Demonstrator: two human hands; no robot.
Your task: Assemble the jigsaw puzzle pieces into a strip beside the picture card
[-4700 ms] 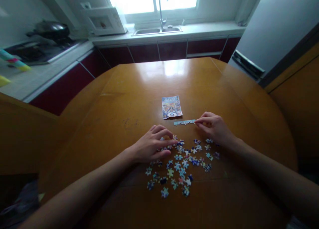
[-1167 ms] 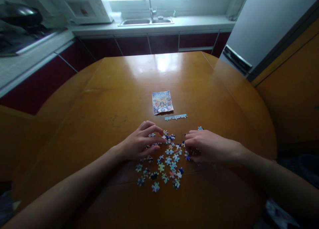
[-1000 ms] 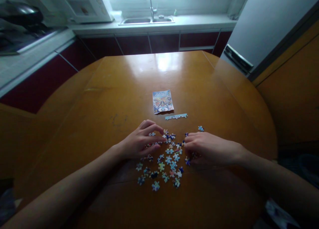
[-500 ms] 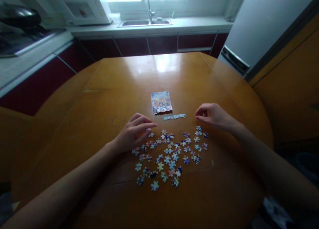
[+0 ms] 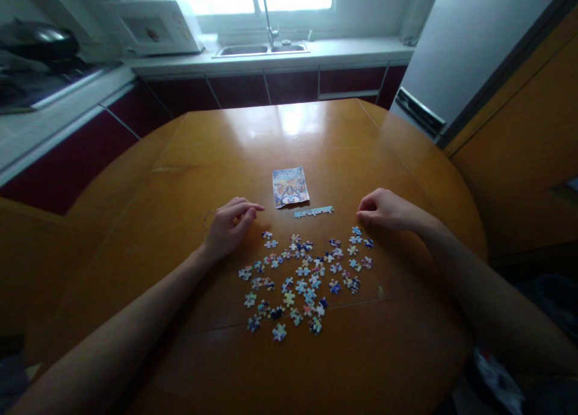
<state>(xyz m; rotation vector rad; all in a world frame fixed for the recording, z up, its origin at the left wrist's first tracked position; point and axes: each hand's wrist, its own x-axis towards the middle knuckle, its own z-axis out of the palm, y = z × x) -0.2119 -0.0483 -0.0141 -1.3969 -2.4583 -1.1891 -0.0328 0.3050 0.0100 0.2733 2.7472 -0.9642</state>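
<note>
My left hand (image 5: 229, 227) is above the table, left of the picture sheet, its index finger stretched out and nothing seen in it. Just past its thumb lies a loose jigsaw piece (image 5: 267, 235). My right hand (image 5: 382, 209) rests with curled fingers near the right end of a joined puzzle strip (image 5: 313, 212); anything between its fingertips is hidden. Below both hands, many loose jigsaw pieces (image 5: 301, 287) are scattered across the wooden table (image 5: 217, 156). A colourful printed picture sheet (image 5: 290, 187) lies flat behind the strip.
Beyond the table stands a counter with a sink (image 5: 246, 50), a faucet (image 5: 270, 26) and a white microwave (image 5: 151, 28). A dark wok (image 5: 40, 40) sits on the stove at left. At right is a tall refrigerator (image 5: 478, 47).
My left hand has drawn back up and left, off the loose pieces, uncovering some of them. The fingers of my right hand have closed further, while the hand stays in nearly the same place.
</note>
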